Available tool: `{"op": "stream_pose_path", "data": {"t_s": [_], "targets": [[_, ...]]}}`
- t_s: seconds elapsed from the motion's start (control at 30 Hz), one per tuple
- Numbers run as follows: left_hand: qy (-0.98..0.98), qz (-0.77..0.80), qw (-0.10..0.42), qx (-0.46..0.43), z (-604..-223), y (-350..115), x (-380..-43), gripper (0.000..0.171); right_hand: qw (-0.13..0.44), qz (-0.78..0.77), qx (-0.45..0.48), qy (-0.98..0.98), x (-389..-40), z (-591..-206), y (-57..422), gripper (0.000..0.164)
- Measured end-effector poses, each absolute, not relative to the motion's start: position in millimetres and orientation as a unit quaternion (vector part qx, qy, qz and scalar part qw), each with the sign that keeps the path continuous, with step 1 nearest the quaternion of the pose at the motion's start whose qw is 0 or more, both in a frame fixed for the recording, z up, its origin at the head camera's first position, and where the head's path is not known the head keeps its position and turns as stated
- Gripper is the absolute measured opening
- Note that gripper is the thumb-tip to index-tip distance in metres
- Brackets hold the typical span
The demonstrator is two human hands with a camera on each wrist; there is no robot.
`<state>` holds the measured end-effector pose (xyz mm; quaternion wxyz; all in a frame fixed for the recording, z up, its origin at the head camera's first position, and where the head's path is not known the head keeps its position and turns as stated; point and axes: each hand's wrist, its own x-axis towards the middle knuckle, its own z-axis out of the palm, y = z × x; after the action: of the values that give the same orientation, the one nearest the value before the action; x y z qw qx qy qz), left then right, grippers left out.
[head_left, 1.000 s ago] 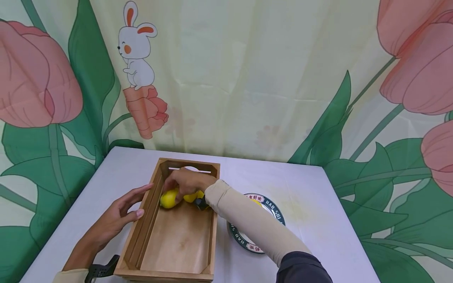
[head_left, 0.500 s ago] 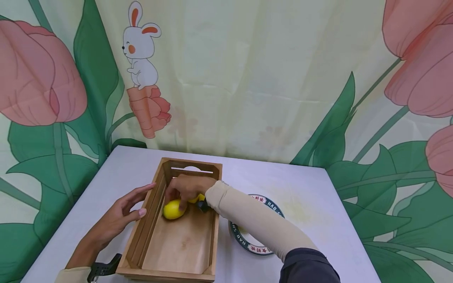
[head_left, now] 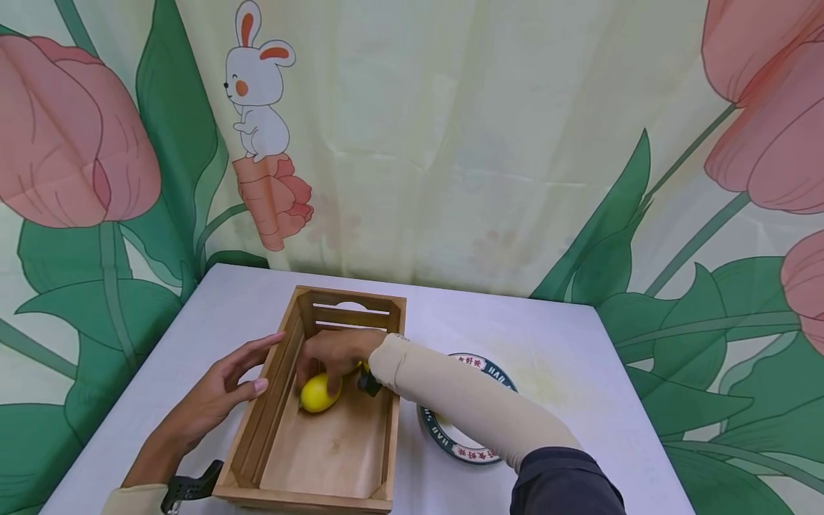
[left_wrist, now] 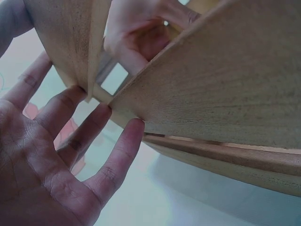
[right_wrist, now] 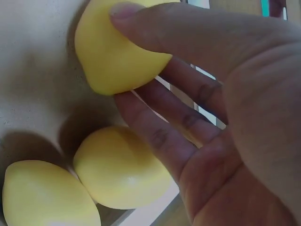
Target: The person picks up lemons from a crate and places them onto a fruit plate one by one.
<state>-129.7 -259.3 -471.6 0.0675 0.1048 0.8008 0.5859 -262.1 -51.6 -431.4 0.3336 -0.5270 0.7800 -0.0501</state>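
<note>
Inside the slatted wooden crate (head_left: 302,498), my right hand (head_left: 337,349) grips a yellow lemon (head_left: 317,395) near the left wall. In the right wrist view my thumb lies across the top of this lemon (right_wrist: 106,56), with fingers around its far side. Two more lemons sit side by side on the crate floor there, a rounder lemon (right_wrist: 122,169) and a lemon at the lower left (right_wrist: 47,197). My left hand (head_left: 219,390) is spread beside the crate's left wall. Its fingertips (left_wrist: 136,125) touch the wooden slats in the left wrist view.
Right of the crate lies a white plate with a dark patterned rim (head_left: 473,454), partly covered by my right sleeve (head_left: 470,404). Both stand on a white-covered table (head_left: 547,422). Behind it hangs a curtain (head_left: 412,143) printed with tulips and a rabbit.
My right hand has brought the lemon toward the near end of the crate, along its left wall. My left hand has stayed against the crate. The head view has shifted slightly.
</note>
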Motion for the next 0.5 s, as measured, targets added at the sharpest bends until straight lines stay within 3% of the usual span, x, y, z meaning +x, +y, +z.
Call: {"op": "stream_pose_path", "data": {"t_s": [0.5], "targets": [[0.803,0.583,0.064,0.104,-473.2,-258.6,-130.3,0.060,0.400,-0.068,-0.566,0.717,-262.8,-435.0,-49.0,0.045]]}}
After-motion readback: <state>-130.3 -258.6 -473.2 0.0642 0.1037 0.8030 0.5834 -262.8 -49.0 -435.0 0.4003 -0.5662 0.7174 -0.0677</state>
